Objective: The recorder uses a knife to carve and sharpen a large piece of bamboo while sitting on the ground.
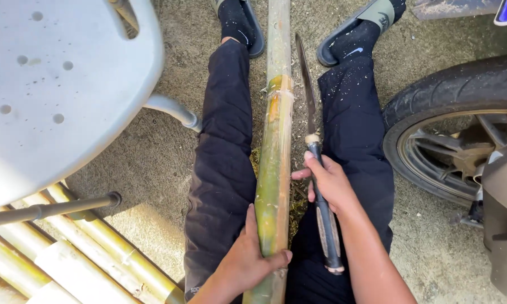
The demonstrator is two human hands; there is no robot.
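A long green and yellow bamboo pole point(276, 141) lies lengthwise between my outstretched legs in black trousers. My left hand point(249, 260) grips the pole near its close end, thumb wrapped over its right side. My right hand point(327, 181) holds a long knife point(314, 141) by its dark handle, just right of the pole. The blade points away from me and runs alongside the pole, close to its right edge. The handle's butt reaches back along my forearm.
A grey plastic chair point(56, 84) with metal legs stands at the left. Several cut bamboo poles point(67, 253) lie at the lower left. A motorcycle wheel point(450, 135) stands at the right. The ground is rough concrete with shavings.
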